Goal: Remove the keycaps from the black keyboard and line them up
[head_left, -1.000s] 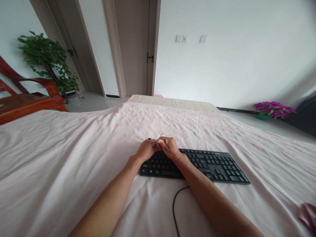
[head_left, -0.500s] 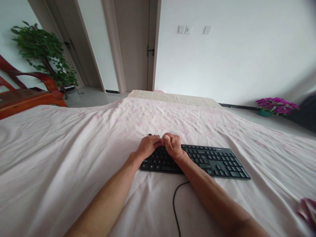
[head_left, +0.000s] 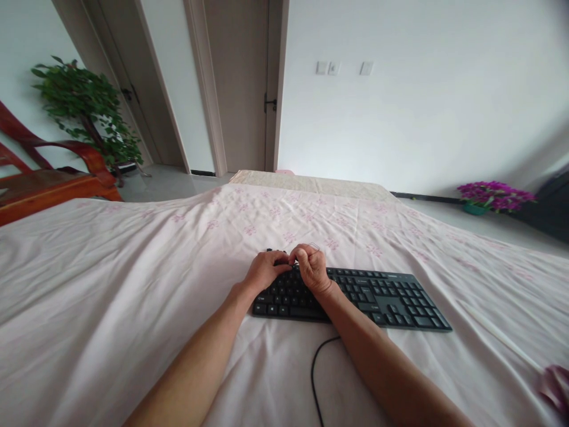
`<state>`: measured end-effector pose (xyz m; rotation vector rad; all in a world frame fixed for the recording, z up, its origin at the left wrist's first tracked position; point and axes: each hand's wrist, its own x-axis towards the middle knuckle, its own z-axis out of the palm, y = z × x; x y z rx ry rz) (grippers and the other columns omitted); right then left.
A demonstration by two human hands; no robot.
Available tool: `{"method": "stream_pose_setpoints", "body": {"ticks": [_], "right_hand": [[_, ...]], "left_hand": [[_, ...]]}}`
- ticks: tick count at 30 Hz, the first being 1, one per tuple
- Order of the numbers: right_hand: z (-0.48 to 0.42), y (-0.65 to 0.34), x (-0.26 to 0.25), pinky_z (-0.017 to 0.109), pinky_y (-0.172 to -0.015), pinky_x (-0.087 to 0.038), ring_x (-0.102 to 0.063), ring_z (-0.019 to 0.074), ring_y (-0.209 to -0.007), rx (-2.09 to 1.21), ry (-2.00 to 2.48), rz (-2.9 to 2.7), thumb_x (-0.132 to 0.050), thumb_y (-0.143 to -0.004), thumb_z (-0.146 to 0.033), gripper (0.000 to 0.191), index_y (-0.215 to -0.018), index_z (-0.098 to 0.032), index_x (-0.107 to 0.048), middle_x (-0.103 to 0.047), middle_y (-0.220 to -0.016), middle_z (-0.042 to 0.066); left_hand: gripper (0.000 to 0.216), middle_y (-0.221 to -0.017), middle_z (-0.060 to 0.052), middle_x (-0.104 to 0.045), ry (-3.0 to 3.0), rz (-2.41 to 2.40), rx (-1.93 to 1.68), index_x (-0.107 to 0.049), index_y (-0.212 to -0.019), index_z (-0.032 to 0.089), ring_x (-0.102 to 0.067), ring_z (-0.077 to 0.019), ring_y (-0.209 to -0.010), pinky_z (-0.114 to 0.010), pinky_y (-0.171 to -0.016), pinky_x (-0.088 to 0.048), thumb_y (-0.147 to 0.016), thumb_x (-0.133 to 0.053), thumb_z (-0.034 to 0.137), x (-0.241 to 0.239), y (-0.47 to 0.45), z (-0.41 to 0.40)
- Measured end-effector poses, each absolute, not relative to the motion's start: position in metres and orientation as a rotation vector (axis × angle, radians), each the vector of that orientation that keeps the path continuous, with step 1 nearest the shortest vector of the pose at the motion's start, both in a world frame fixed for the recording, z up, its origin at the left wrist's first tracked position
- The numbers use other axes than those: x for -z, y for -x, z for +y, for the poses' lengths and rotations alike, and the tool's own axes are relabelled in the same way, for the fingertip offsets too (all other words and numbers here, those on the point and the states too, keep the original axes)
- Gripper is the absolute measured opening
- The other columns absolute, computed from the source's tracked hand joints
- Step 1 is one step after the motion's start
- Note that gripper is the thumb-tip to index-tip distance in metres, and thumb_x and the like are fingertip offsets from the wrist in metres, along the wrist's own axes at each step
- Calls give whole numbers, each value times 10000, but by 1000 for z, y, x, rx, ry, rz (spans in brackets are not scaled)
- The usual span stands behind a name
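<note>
One keyboard [head_left: 377, 293] lies on the bed [head_left: 111, 284]. The grip of the right hand [head_left: 312, 270] pinches one wire loop [head_left: 313, 245]; I cannot tell the grip of the left hand [head_left: 264, 271].

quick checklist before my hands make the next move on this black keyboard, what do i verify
1. Black plastic keyboard lies flat on the pink flowered bedsheet: ok.
2. Left hand rests on the keyboard's far left corner: ok.
3. Right hand pinches a thin wire loop beside the left hand: ok.
4. What the loop hooks onto: cannot tell, the fingers cover it.
5. Black cable lies on the bedsheet between the forearms, clear of both hands: ok.
</note>
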<state>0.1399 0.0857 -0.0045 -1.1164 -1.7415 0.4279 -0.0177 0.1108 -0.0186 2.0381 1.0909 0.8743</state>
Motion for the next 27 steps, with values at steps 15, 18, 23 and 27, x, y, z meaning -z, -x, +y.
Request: {"method": "stream_pose_setpoints", "body": {"ticks": [15, 18, 23, 27], "right_hand": [[80, -138, -2, 285, -734, -456, -579, 162, -696, -363, 1079, -1707, -257, -965, -429, 551, -637, -192, -631, -621, -680, 50], [78, -141, -5, 292, -748, -446, -567, 168, -714, -230, 1104, -1752, -262, -966, -395, 523, -636, -203, -620, -615, -676, 49], [82, -145, -9, 276, -775, -445, -578, 165, -757, -123, 1189, -1762, -332, -960, -321, 348, -1006, -202, -657, -626, -720, 34], [90, -146, -7, 252, -761, -436, -598, 165, -867, -64, 1344, -1818, -397, -944, -288, 293, -1093, -232, -643, -660, -912, 43]], "left_hand": [[153, -862, -16, -717, -2076, 1236, -959, -684, -876, 223, -645, -173, -818, -260, -733, -464, -798, -587, 311, 19, 17, 107], [138, -854, -11, -718, -1993, 1237, -1001, -684, -882, 226, -654, -165, -813, -266, -758, -483, -780, -596, 259, 24, 17, 110], [163, -889, -42, -721, -1644, 1133, -1171, -670, -899, 185, -670, -170, -833, -289, -802, -508, -753, -624, 242, 34, 21, 120], [246, -910, -63, -722, -1484, 1073, -1203, -637, -916, 167, -677, -187, -860, -295, -792, -513, -696, -695, 261, 38, 24, 124]]}}
